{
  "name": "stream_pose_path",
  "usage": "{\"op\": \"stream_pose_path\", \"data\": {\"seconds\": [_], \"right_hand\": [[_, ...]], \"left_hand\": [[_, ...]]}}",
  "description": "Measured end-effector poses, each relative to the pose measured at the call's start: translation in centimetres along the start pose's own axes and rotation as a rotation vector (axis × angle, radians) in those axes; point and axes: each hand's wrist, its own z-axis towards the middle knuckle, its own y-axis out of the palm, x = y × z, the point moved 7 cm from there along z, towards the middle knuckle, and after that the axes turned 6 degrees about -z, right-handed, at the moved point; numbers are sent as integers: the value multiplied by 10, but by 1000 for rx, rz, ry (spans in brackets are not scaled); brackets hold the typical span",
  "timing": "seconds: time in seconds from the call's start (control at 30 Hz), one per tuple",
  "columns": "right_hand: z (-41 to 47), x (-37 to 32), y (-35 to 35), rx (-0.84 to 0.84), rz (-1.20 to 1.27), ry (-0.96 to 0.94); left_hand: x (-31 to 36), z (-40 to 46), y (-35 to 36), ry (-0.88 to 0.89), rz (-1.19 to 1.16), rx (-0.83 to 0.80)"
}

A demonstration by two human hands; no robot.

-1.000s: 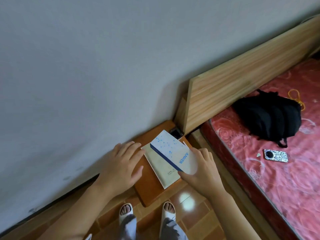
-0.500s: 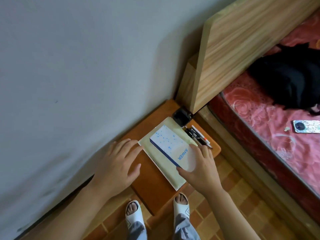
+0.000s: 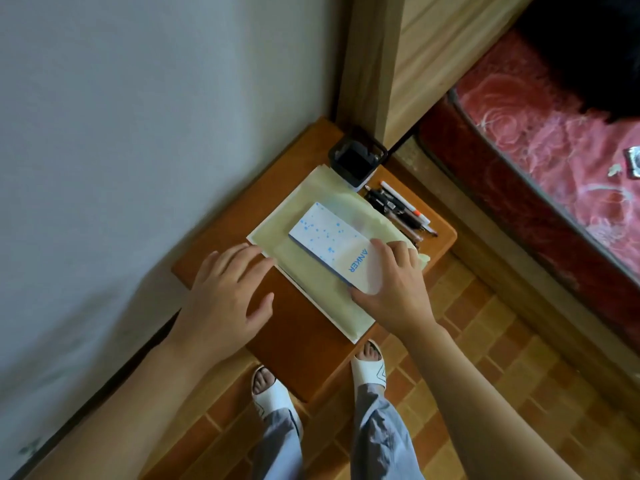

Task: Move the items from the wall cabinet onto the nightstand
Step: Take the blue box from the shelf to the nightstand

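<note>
Your right hand (image 3: 391, 289) grips the white blue-speckled Anker box (image 3: 332, 245) lying on a pale yellow envelope (image 3: 311, 271). Left hand (image 3: 228, 292) rests flat, fingers straight, on the orange wooden bench (image 3: 298, 341)

Only one view is given, from the head. The scene is seen steeply from above, close over the nightstand (image 3: 304, 344); the bed (image 3: 554, 174) is cut at right.

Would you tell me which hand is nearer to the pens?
Right. The right hand holds the white box just short of the pens; the left hand lies across the envelope, farther away.
</note>
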Motion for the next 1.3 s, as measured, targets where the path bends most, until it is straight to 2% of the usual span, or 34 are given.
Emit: {"op": "stream_pose_path", "data": {"seconds": [0.33, 0.77, 0.93, 1.3], "right_hand": [[4, -1, 11, -30, -56, -24], [-12, -16, -41, 14, -91, -67], [-25, -17, -80, 3, -113, -68], [-78, -47, -215, 44, -156, -271]], "left_hand": [[0, 1, 7, -20, -16, 3], [32, -8, -43, -35, 18, 47], [53, -12, -77, -52, 30, 96], [114, -47, -178, -149, 67, 235]]}}
